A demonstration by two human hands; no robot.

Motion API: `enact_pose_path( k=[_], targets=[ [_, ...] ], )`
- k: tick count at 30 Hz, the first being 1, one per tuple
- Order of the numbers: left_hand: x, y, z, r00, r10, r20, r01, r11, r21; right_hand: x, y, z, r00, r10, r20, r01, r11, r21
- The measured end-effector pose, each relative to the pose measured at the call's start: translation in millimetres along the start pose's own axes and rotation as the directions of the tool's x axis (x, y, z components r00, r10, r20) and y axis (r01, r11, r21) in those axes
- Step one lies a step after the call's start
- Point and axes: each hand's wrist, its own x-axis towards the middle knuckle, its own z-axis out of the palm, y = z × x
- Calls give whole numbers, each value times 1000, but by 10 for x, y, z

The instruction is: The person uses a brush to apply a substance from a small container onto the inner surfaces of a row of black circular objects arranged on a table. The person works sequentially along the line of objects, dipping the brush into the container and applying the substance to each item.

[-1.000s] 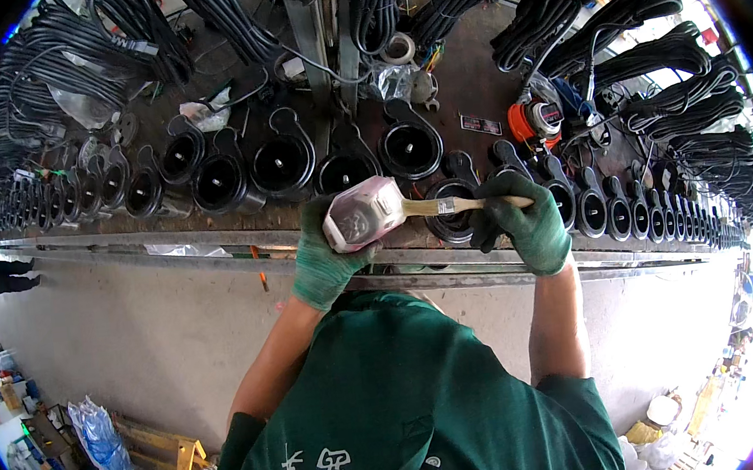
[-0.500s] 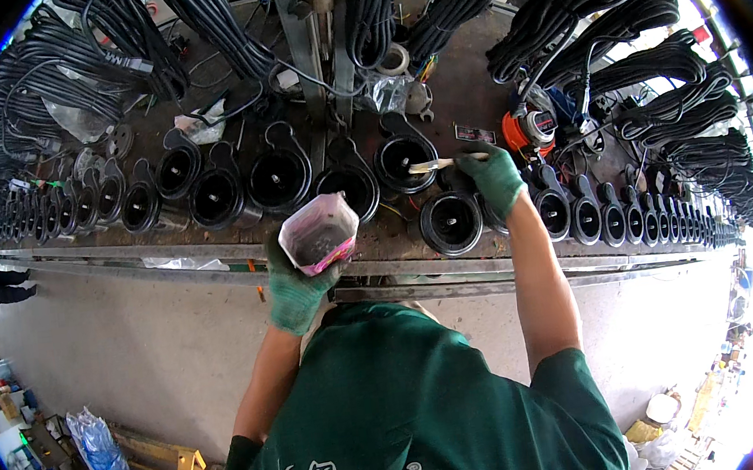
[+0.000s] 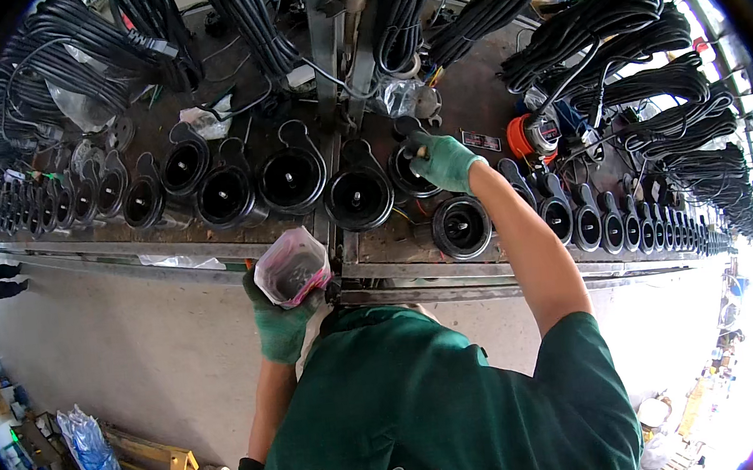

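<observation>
Left of the frame's centre, my left hand [image 3: 282,327], gloved in green, gripped 1 pink-and-white cup [image 3: 293,267], its mouth facing up. At upper centre, my right hand [image 3: 449,164] curled around a mostly hidden brush [image 3: 422,152], over a round black housing [image 3: 402,176].

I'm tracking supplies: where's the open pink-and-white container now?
In the head view, the container sits left of centre in the gloved left hand, overlapping the bench's front edge in the picture.
</observation>
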Motion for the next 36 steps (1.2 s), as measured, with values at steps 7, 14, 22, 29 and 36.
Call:
enact_pose_path(
  k=[7,14,22,29,36],
  targets=[
    [18,-106,-162,986,161,-49,-160,987,27,-228,-225,-293,959,272,83,-279,957,78],
    [39,-212,-255,993,21,113,-29,997,69,-734,-326,-278,893,379,-242,-209,827,522],
    [63,-338,-156,980,59,189,-76,994,84,-2040,-193,-134,684,544,-486,-190,776,602],
    [25,-330,-69,968,131,213,-155,983,101,-1780,318,222,785,546,-292,-268,724,635],
    [-326,-246,359,991,63,117,-75,991,107,-1438,293,236,930,328,-168,-177,798,576]
  ],
)
